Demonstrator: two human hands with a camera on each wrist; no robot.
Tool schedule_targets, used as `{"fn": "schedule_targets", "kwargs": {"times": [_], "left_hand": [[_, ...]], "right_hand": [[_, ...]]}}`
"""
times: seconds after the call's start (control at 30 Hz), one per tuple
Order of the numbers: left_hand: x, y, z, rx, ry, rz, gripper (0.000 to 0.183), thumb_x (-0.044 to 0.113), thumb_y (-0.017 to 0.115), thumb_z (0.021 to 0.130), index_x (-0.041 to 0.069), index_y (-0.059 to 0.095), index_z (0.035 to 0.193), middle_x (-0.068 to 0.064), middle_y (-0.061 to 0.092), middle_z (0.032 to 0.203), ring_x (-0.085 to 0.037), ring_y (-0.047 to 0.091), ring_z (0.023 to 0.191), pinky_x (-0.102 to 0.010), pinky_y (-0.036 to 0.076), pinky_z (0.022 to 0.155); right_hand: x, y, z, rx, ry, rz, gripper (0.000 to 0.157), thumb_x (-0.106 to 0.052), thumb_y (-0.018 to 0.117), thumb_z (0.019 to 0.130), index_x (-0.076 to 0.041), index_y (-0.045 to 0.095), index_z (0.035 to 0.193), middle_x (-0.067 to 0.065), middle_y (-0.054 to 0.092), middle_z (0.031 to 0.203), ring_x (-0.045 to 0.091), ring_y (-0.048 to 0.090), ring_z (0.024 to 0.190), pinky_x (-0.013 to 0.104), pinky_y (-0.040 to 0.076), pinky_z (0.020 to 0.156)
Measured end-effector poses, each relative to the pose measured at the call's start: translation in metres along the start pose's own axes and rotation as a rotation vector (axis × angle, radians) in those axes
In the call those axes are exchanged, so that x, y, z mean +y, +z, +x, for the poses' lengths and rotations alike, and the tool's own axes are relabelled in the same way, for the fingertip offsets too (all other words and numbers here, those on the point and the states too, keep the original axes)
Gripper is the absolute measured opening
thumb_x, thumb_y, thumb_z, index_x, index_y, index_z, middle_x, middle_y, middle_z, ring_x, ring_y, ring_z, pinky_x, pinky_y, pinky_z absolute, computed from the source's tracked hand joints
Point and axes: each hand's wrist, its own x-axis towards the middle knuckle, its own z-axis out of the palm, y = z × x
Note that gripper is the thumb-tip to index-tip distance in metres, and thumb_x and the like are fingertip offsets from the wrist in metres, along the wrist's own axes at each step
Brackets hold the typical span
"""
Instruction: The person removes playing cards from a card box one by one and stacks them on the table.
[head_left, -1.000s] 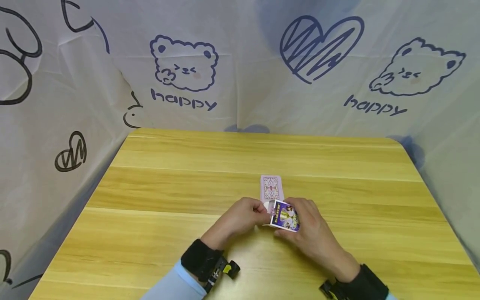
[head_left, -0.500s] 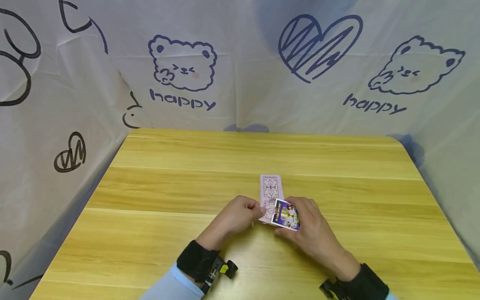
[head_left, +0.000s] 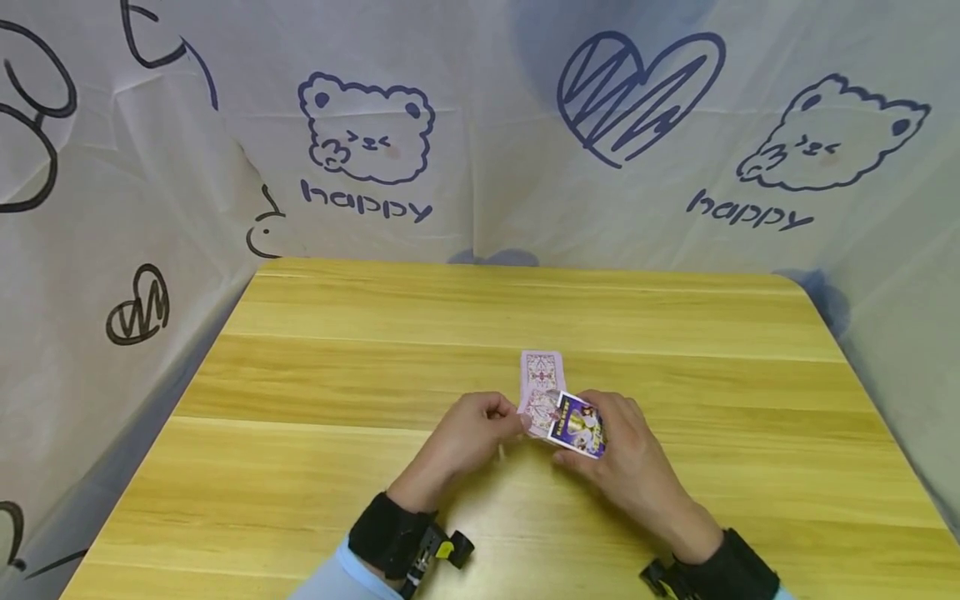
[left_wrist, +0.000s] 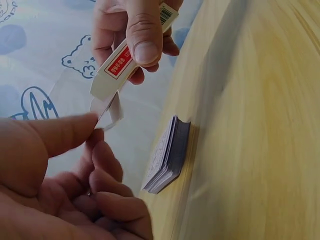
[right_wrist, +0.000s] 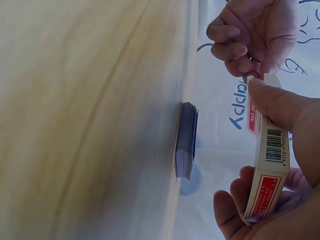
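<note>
A small purple-and-white playing card box (head_left: pixel 577 425) is gripped by my right hand (head_left: pixel 628 437), its thumb on the near side. The right wrist view shows the box's barcode (right_wrist: pixel 274 145) and red labels. Thumb and forefinger of my left hand (head_left: pixel 471 433) pinch a thin white flap (left_wrist: pixel 114 109) at the box's left end. Just beyond the box lies a deck of playing cards (head_left: pixel 542 368), patterned backs up; the left wrist view shows the deck (left_wrist: pixel 170 155) with its layered edges. More card-back pattern shows between hand and box; whether it belongs to the deck, I cannot tell.
Under everything is a wooden table (head_left: pixel 337 375) with yellowish grain. A white cloth (head_left: pixel 510 183) with drawn bears, hearts and "happy" hangs at the back and sides. Each wrist wears a black strap (head_left: pixel 397 533) with a small camera.
The left hand has shifted slightly left from the box end, uncovering more card-back pattern. The right hand and box have moved a little up and right. The deck has stayed put.
</note>
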Motion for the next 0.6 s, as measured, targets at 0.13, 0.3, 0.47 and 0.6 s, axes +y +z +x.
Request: {"fn": "schedule_targets", "kwargs": {"times": [0.13, 0.3, 0.47, 0.6], "left_hand": [[0.001, -0.003, 0.0, 0.083, 0.005, -0.06, 0.023, 0.035, 0.066, 0.09, 0.013, 0.067, 0.085, -0.014, 0.065, 0.081, -0.017, 0.049, 0.06, -0.028, 0.038, 0.052], [0.003, -0.011, 0.001, 0.157, 0.005, -0.158, 0.025, 0.032, 0.066, 0.091, 0.007, 0.068, 0.086, -0.015, 0.07, 0.086, -0.015, 0.049, 0.064, -0.027, 0.039, 0.056], [0.006, -0.023, 0.001, 0.234, 0.022, -0.254, 0.023, 0.025, 0.065, 0.093, 0.004, 0.066, 0.086, -0.016, 0.069, 0.084, -0.015, 0.048, 0.061, -0.026, 0.038, 0.054], [0.006, -0.034, 0.003, 0.301, 0.035, -0.254, 0.02, 0.024, 0.062, 0.095, 0.005, 0.066, 0.087, -0.015, 0.068, 0.083, -0.016, 0.045, 0.059, -0.025, 0.035, 0.049]], "right_hand": [[0.0, 0.0, 0.001, 0.029, 0.021, 0.019, 0.082, -0.038, 0.087, 0.068, -0.009, 0.044, 0.132, 0.009, 0.054, 0.12, 0.021, 0.047, 0.103, 0.041, 0.047, 0.08], [0.0, -0.002, 0.0, 0.048, 0.076, 0.029, 0.083, -0.035, 0.087, 0.069, -0.008, 0.042, 0.134, 0.011, 0.051, 0.123, 0.022, 0.046, 0.103, 0.042, 0.046, 0.08], [-0.001, -0.003, 0.0, 0.069, 0.092, 0.026, 0.085, -0.036, 0.087, 0.068, -0.008, 0.041, 0.133, 0.011, 0.05, 0.121, 0.024, 0.047, 0.102, 0.042, 0.047, 0.078], [-0.002, -0.003, 0.0, 0.066, 0.095, 0.021, 0.085, -0.037, 0.087, 0.068, -0.008, 0.041, 0.134, 0.011, 0.05, 0.12, 0.024, 0.047, 0.102, 0.044, 0.048, 0.079]]}}
